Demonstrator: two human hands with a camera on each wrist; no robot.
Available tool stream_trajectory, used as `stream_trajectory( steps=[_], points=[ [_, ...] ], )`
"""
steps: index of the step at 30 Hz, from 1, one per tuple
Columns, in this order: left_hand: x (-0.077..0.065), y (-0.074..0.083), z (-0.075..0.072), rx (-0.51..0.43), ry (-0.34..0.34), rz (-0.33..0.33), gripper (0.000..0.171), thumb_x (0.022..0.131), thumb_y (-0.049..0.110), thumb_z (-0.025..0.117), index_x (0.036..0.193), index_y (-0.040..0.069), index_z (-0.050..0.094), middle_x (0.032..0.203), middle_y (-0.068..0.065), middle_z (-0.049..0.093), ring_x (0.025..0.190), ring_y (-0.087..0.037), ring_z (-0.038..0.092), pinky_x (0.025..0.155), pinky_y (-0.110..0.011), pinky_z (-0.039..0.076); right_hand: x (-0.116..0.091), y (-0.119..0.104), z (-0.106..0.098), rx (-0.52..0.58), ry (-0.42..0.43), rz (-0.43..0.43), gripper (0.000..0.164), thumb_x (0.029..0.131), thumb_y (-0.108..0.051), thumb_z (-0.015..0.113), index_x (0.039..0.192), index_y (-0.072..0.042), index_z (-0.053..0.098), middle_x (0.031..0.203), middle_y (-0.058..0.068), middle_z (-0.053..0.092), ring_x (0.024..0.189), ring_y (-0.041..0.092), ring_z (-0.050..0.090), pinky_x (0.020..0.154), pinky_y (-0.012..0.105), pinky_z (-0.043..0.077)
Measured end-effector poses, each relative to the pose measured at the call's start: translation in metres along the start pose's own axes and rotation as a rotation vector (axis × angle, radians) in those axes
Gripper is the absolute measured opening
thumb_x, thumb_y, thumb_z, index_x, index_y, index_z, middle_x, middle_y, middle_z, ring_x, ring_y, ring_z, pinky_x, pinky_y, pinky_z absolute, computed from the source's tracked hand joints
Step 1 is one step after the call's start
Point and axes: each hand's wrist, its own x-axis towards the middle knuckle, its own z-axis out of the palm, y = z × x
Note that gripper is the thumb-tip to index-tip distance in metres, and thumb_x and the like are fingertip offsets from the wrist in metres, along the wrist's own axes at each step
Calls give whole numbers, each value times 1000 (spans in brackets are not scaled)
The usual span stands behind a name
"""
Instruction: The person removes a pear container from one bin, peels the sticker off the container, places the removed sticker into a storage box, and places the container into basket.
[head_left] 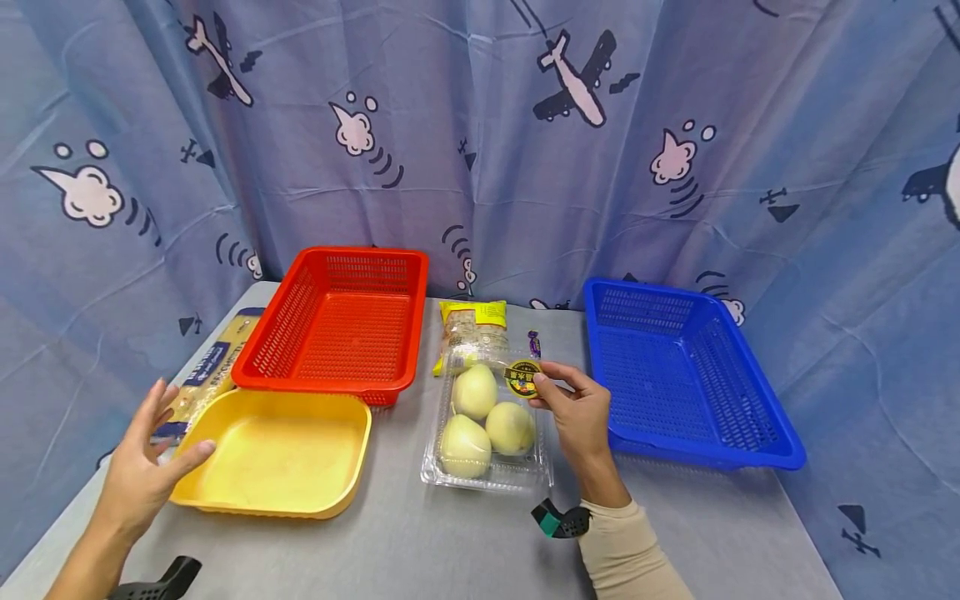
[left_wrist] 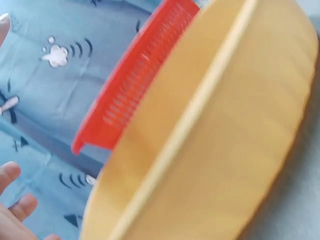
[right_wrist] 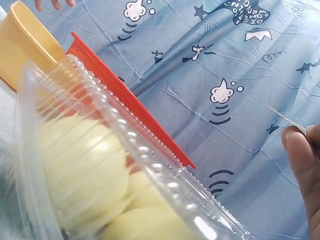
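Observation:
Between thumb and fingers, my right hand [head_left: 577, 408] pinches a round black-and-yellow fruit sticker [head_left: 522, 379]. Its thin edge shows in the right wrist view, above the thumb [right_wrist: 300, 160]. Overlapped by the sticker in the head view is a clear plastic box [head_left: 487, 479] holding pale yellow-green pears [head_left: 465, 446]; the box fills the lower left of the right wrist view. My left hand [head_left: 138, 467] hovers at the left side of a yellow plastic basin [head_left: 277, 510], fingers spread and holding nothing. The basin's wall looms large in the left wrist view.
A red basket [head_left: 360, 333] stands behind the basin, and a blue basket [head_left: 690, 383] on the right. A yellow-topped food bag [head_left: 476, 321] and a small purple-wrapped sweet [head_left: 534, 343] lie behind the box. At far left is a long packet [head_left: 217, 358]. A curtain hangs behind the table.

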Motion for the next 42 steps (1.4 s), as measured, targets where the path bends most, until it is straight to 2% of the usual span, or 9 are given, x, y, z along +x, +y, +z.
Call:
stream_trajectory(
  steps=[7, 11, 16, 18, 20, 23, 31, 35, 42],
  points=[
    [-3, -16, -1, 26, -4, -44, 94, 90, 21, 69, 156, 26, 2, 159, -10, 13, 134, -31, 22, 95, -37, 25, 0, -1, 1, -2, 4, 4, 23, 82, 15, 67, 103, 23, 61, 95, 20, 67, 68, 20, 69, 56, 30, 56],
    [-5, -23, 1, 22, -6, -86, 94, 90, 24, 69, 156, 27, 2, 159, -10, 13, 134, -37, 20, 99, -45, 25, -1, -2, 2, -5, 0, 10, 23, 82, 15, 67, 104, 22, 61, 95, 19, 67, 68, 20, 69, 56, 30, 56],
    [-8, -34, 2, 42, -20, -133, 94, 90, 28, 69, 156, 25, 2, 159, -13, 14, 132, -40, 21, 96, -35, 31, -1, -1, 4, 9, -1, 13, 24, 82, 14, 68, 103, 24, 60, 94, 17, 68, 68, 20, 69, 56, 30, 56],
    [-9, -39, 3, 31, -23, -127, 94, 90, 27, 69, 157, 21, 2, 159, -15, 13, 133, -42, 22, 99, -37, 31, -1, -1, 4, 11, -1, 13, 24, 82, 14, 67, 103, 24, 60, 94, 17, 68, 68, 20, 69, 56, 30, 56],
    [-10, -43, 3, 8, -30, -125, 94, 91, 26, 68, 157, 19, 2, 159, -16, 11, 133, -45, 21, 106, -52, 26, -1, -1, 5, 10, -1, 12, 24, 82, 14, 67, 103, 23, 61, 94, 16, 68, 68, 21, 69, 56, 30, 56],
    [-11, -49, 5, -36, -48, -128, 94, 90, 24, 69, 157, 19, 1, 159, -17, 8, 133, -50, 17, 100, -72, 15, -2, -1, 4, 10, -5, 3, 24, 83, 14, 67, 104, 23, 61, 94, 15, 68, 69, 21, 69, 56, 30, 56],
    [-13, -57, 9, -25, -143, -197, 99, 89, 28, 70, 156, 18, -2, 156, -26, 5, 135, -52, 12, 108, -63, 7, -4, -5, 6, -19, -6, 9, 24, 84, 13, 67, 105, 22, 61, 95, 14, 68, 70, 21, 70, 57, 30, 56],
    [-12, -60, 8, 18, -179, -169, 99, 88, 29, 71, 156, 15, 0, 155, -30, 0, 136, -55, 4, 102, -70, 4, -5, -9, 8, -24, 13, 15, 25, 84, 11, 68, 106, 21, 62, 96, 16, 68, 70, 21, 69, 58, 30, 56],
    [-9, -65, 2, 97, -224, -116, 105, 84, 31, 74, 155, 12, -1, 153, -34, 0, 133, -59, 6, 99, -73, 7, -6, -18, 11, -33, 37, 20, 25, 83, 12, 68, 105, 21, 62, 96, 16, 68, 70, 22, 70, 57, 30, 56]
  ],
)
